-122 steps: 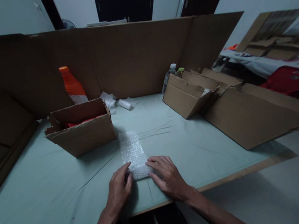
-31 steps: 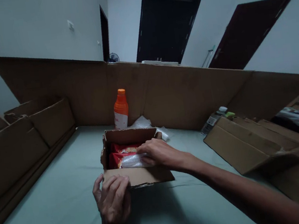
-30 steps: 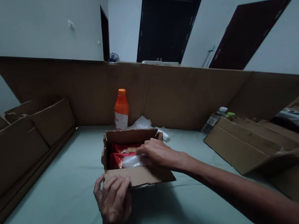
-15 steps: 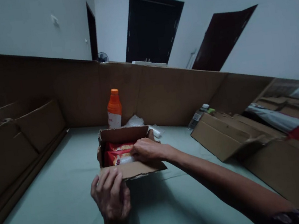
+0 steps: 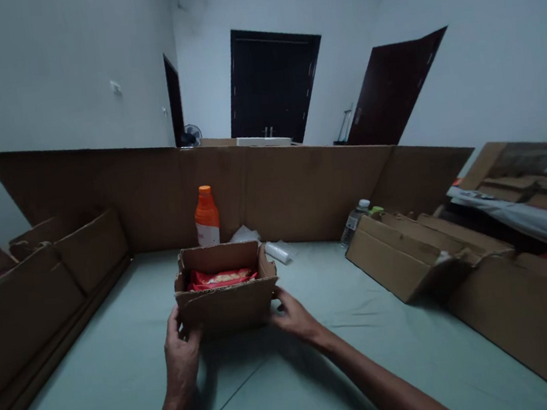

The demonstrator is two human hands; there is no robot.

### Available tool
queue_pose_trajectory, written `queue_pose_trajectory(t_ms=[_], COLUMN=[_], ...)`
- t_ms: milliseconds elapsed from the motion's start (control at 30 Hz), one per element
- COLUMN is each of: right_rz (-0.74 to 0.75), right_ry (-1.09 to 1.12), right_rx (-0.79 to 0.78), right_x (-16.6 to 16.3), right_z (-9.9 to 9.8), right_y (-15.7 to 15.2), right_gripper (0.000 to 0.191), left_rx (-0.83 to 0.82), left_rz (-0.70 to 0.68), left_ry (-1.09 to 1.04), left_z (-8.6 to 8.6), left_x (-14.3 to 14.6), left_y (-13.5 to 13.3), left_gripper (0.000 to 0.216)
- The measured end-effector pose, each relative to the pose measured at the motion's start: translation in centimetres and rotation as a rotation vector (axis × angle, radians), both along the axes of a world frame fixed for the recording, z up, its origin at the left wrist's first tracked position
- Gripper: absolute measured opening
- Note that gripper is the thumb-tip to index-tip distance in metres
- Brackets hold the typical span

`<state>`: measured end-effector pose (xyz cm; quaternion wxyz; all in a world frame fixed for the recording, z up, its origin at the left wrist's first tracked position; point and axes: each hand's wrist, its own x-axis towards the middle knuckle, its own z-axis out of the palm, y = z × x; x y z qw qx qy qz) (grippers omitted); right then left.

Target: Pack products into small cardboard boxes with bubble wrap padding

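Note:
A small open cardboard box (image 5: 231, 308) stands in front of me, its front flap upright. Red snack packets (image 5: 220, 278) with a pale pattern lie inside, mostly hidden by the front wall. My left hand (image 5: 181, 358) grips the box's lower left corner, thumb at the front and fingers round the side. At the lower right corner, my right hand (image 5: 294, 316) holds the box in the same way, its fingers partly hidden and a little blurred.
Behind the box stand an orange bottle (image 5: 206, 217), a crumpled clear plastic bag (image 5: 244, 234) and a white roll (image 5: 277, 252). Cardboard boxes line the left (image 5: 25, 311) and right (image 5: 391, 257). A clear bottle (image 5: 354, 222) leans near the back cardboard wall (image 5: 297, 195).
My right hand has come out of the box and moved to its right side. My left hand has shifted from the front flap to the left side. The view has tilted up.

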<state>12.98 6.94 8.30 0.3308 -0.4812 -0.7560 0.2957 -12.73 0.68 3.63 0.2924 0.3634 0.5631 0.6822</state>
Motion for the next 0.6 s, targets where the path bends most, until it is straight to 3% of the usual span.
queue_pose_trajectory(t_ms=[100, 167, 300, 400, 600], right_rz=[0.014, -0.022, -0.278, -0.396, -0.293], right_ry=[0.060, 0.077, 0.072, 0.054, -0.045], right_rx=[0.016, 0.023, 0.087, 0.173, 0.313], right_x=[-1.3, 0.2, 6.3, 8.9, 9.7], right_z=[-0.1, 0.4, 1.0, 0.2, -3.2], right_y=[0.4, -0.6, -5.7, -10.9, -18.1], right_gripper=[0.062, 0.056, 0.040, 0.033, 0.042], left_rx=[-0.003, 0.018, 0.065, 0.014, -0.160], left_rz=[-0.021, -0.065, -0.253, -0.285, -0.285], left_ry=[-0.031, -0.014, -0.026, -0.038, 0.007], left_z=[0.9, 1.8, 3.1, 2.8, 0.4], left_x=[0.5, 2.1, 7.3, 9.5, 6.1], left_y=[0.2, 0.2, -0.8, -3.2, -9.2], left_gripper=[0.059, 0.057, 0.058, 0.061, 0.059])
